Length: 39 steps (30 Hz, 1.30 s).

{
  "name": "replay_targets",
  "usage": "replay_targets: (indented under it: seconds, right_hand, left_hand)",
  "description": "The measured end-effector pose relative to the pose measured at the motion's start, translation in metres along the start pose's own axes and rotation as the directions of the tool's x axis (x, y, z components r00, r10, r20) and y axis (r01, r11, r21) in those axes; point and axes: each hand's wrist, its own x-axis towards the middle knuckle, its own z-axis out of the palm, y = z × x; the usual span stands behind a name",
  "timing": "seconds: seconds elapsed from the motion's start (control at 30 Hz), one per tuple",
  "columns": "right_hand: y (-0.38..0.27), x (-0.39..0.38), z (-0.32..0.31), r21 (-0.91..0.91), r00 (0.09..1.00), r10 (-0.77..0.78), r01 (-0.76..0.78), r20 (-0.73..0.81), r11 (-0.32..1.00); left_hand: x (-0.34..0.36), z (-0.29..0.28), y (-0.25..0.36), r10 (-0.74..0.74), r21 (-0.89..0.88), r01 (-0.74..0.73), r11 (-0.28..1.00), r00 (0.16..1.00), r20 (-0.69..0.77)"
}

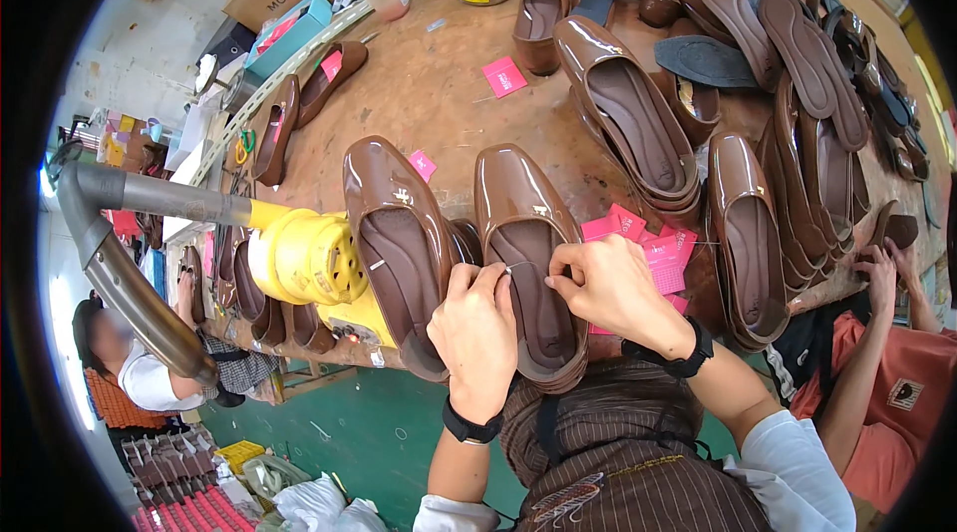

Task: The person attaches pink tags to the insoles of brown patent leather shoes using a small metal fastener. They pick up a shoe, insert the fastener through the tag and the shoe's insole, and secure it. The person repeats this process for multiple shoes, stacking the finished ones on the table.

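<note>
I find the brown shoe [511,188] at six o'clock on the counter [424,78], toe toward twelve, presumably for access, my left hand [476,338] pinching a small pale piece [509,271], my right hand [620,291] with fingers pressed together.

Bright light here, white glare bouncing off the glossy shoes [748,238] along the near edge of the table [439,63], straight lines bowing hard toward the view's dark margins!
</note>
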Motion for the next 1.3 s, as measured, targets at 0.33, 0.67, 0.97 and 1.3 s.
replay_targets:
  seconds: [0.33, 0.67, 0.97, 1.3]
  right_hand:
    - [0.002, -0.005, -0.017, 0.199, 0.988, 0.078, -0.103, 0.130, 0.975]
    - [0.023, -0.009, -0.033, 0.749, 0.922, -0.109, -0.228, 0.371, 0.623]
    - [-0.001, -0.010, 0.010, 0.611, 0.997, -0.075, 0.054, 0.009, 0.790]
    - [-0.008, -0.011, 0.011, 0.564, 0.985, -0.123, 0.169, -0.120, 0.808]
  left_hand:
    - [-0.003, -0.006, -0.003, 0.075, -0.157, -0.074, 0.985, 0.997, 0.005]
    - [-0.004, 0.000, 0.000, -0.180, -0.752, 0.082, 0.654, 0.982, -0.050]
    - [-0.008, -0.005, -0.016, -0.050, -0.825, 0.114, 0.553, 0.993, 0.103]
    - [-0.013, -0.007, -0.023, -0.047, -0.816, 0.188, 0.547, 0.980, 0.193]
